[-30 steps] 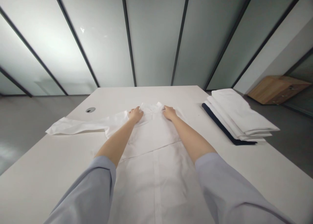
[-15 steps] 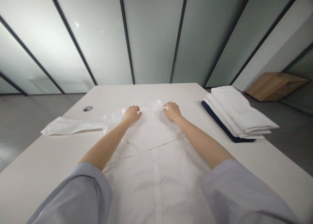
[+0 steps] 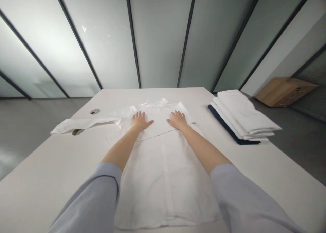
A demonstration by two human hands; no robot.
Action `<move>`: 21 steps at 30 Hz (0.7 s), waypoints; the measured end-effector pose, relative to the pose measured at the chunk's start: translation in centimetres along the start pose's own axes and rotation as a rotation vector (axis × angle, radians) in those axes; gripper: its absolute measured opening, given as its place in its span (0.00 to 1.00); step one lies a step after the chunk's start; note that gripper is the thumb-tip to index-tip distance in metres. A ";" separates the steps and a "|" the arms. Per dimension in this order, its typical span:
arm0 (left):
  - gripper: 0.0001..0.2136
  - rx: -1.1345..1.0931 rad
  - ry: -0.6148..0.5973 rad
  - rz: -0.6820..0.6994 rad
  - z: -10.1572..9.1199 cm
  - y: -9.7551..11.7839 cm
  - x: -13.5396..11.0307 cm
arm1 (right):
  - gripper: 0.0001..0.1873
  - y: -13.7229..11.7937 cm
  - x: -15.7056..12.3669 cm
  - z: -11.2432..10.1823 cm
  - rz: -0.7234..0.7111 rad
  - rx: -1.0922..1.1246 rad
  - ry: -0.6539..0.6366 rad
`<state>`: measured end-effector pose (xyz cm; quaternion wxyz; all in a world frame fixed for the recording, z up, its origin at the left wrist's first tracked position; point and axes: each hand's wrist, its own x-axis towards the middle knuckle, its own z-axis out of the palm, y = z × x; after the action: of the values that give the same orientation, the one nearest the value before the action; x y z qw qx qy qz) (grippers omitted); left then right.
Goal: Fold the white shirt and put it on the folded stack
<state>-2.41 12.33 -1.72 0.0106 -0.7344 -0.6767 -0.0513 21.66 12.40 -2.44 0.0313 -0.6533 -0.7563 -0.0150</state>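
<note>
Left hand [image 3: 139, 121] and right hand [image 3: 178, 120] lie wide open, palms down, gripping nothing, pinning the far part of the shirt [image 3: 163, 165] smooth. It lies spread flat mid-bench [image 3: 51, 178], one sleeve [image 3: 84, 124] stretched out left.

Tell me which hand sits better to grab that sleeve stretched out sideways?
Probably the left hand: it lies flat on the shirt nearest the sleeve; the right hand is farther.

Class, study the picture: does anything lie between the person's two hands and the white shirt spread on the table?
Nothing visible does. The left hand and the right hand rest flat, fingers spread, directly on the white shirt. The stack of folded cloths lies apart, to the right on the table.
</note>
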 end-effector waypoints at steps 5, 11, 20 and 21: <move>0.24 -0.021 0.069 0.189 -1.7 -0.5 -3.0 | 0.22 0.1 -1.8 -0.6 -0.124 -0.015 0.188; 0.29 -0.032 -0.116 0.409 -3.0 -3.1 -9.5 | 0.17 2.8 -7.6 -1.3 -0.270 0.059 0.225; 0.14 0.189 -0.091 0.149 -5.6 -3.6 -11.2 | 0.14 6.4 -10.7 -0.9 -0.168 0.123 0.164; 0.14 0.182 -0.054 0.144 -6.4 -3.3 -11.4 | 0.13 6.5 -10.7 -0.9 -0.156 0.124 0.157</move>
<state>-6.97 0.74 3.42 0.0627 -0.7783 -0.6240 0.0309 29.62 2.74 -2.41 0.1296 -0.5863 -0.7994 -0.0218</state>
